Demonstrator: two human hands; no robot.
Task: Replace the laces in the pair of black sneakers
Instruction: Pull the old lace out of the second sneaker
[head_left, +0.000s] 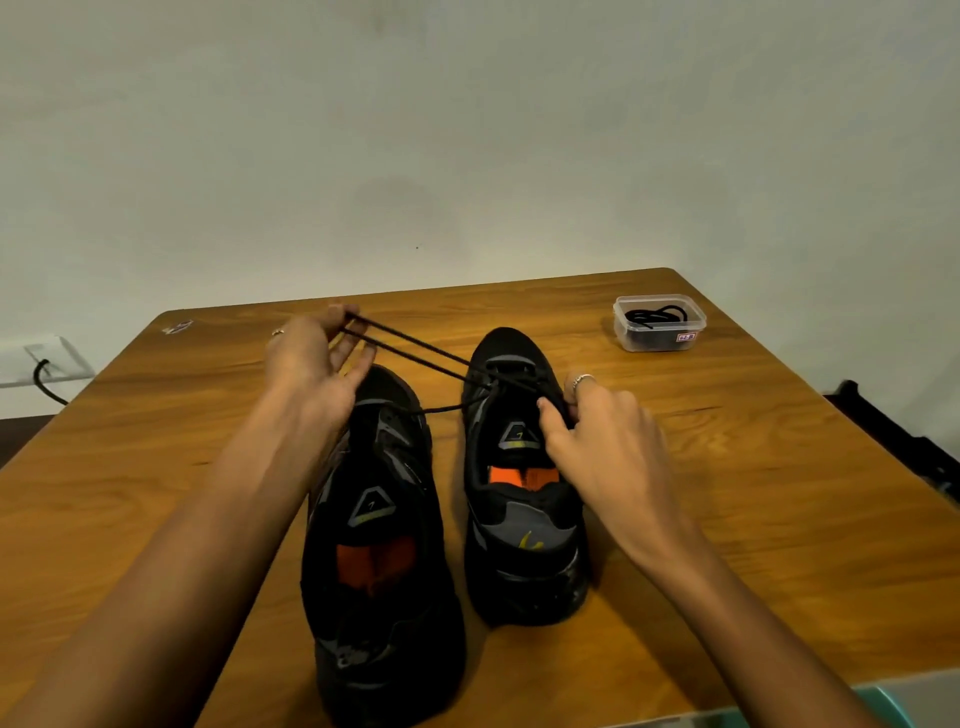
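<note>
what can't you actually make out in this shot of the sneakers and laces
- Head view: the label on the plastic box is too small to read.
- How many laces lie coiled in the box: a dark tangle.
- Eyelets under the right hand on the right sneaker: covered by fingers.
- Left sneaker toe: hidden behind the left hand holding the lace.

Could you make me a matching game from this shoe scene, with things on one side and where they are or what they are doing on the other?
Things:
1. left hand
2. right hand
3. plastic box
4. left sneaker

States:
A. stands at the table's far right corner, holds coiled black laces
B. pulls two lace strands taut
C. fingers at the right sneaker's eyelets
D. nearest the camera, under the left forearm

Pairs: 1-B, 2-C, 3-A, 4-D
</note>
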